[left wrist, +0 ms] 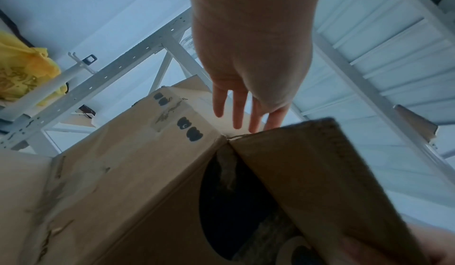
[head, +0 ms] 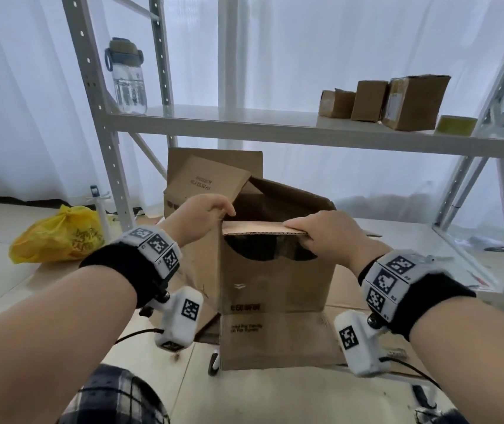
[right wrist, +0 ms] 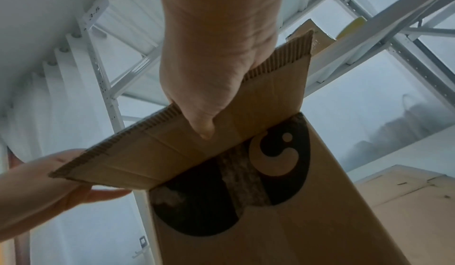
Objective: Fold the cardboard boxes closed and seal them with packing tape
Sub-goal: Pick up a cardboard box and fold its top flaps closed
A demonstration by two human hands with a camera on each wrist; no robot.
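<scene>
Two hands work at the top of an open cardboard box (head: 275,280) standing upright on the floor in front of a white metal shelf rack (head: 214,123).

1. Right hand (head: 324,232): grasping the near flap (head: 263,228) of the box. The fingers lie on top of the flap and the thumb presses its underside, as the right wrist view shows. The flap is held roughly level over the opening.
2. Left hand (head: 204,212): released, fingers straight, reaching over the near left corner of the box beside the left end of the near flap. The left wrist view shows nothing held; whether the fingertips touch cardboard cannot be told.
3. Left flap (head: 211,179): raised and tilted. The box interior is dark below it.
4. Near wall: carries a large black printed shape.

Surroundings:
- Flattened cardboard (head: 278,341) lies on the floor under the box.
- Yellow plastic bag (head: 61,237) lies on the floor to the left.
- Water bottle (head: 126,76) stands on the shelf, left.
- Four small boxes (head: 382,99) stand on the shelf, right, with a roll of tape (head: 456,125) just beside them.
</scene>
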